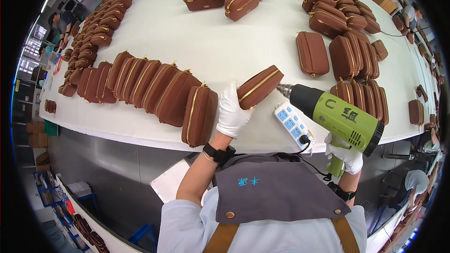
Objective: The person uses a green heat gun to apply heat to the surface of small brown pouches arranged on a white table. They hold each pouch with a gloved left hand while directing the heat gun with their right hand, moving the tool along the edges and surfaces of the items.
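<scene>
In my white-gloved left hand (233, 111) is a brown zippered pouch (259, 87), tilted, with its gold zipper side turned up. My right hand (344, 155), also gloved in white, is wrapped round the handle of a green and black heat gun (344, 120). The metal nozzle of the gun points left at the pouch's right end, very near it; I cannot tell whether they touch. Below the nozzle, a white power strip (294, 124) with blue sockets and a black plug lies on the table. Just left of my left hand stands another brown pouch (199, 115), upright.
A row of brown pouches (145, 82) extends leftward across the white table (197, 37). More pouches (355, 56) stand at the right, with a single pouch (312, 53) beside them. Stacks line the far left and far right. The gun's cord (315, 166) hangs by the front edge. Other people work around.
</scene>
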`<state>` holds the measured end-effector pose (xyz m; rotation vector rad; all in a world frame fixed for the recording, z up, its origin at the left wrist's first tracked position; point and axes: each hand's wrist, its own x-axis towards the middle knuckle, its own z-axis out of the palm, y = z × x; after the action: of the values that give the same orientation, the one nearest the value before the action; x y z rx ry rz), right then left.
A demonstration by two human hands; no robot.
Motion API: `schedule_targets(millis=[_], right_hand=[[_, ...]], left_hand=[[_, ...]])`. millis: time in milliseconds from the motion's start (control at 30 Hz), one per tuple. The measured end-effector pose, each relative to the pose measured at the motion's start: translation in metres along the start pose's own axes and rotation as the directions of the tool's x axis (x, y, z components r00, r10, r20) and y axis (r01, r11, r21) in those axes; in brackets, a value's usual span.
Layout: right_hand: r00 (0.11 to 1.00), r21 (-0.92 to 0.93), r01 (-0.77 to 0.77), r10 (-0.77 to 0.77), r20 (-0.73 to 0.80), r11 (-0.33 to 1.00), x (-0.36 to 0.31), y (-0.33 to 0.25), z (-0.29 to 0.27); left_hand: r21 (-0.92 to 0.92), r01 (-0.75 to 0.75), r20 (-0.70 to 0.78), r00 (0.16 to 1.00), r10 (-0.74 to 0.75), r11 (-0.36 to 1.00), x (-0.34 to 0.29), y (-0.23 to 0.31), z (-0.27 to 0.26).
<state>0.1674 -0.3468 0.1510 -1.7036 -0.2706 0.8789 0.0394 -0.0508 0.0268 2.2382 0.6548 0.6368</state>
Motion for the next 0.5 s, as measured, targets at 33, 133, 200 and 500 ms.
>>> schedule_targets(millis=[33,133,200,500], right_hand=[[0.999,0.0,0.033,-0.033,-0.019,0.999,-0.002,0.001,0.002],[0.999,0.176,0.029,-0.031,0.007,0.984,-0.008,0.012,0.004],[0.975,-0.119,0.221,-0.215,0.057,0.968,-0.009,0.03,-0.008],[0.993,-0.201,0.09,-0.105,-0.063,0.975,0.009,-0.014,-0.006]], left_hand=[[-0.002,-0.031,-0.008,0.999,0.031,1.0,-0.003,-0.008,0.004],[-0.059,-0.122,-0.126,0.985,0.114,0.991,-0.012,-0.02,0.013],[-0.065,-0.183,-0.159,0.972,0.171,0.981,-0.01,-0.016,0.013],[-0.142,-0.306,-0.138,0.948,0.288,0.941,0.011,-0.004,0.005]])
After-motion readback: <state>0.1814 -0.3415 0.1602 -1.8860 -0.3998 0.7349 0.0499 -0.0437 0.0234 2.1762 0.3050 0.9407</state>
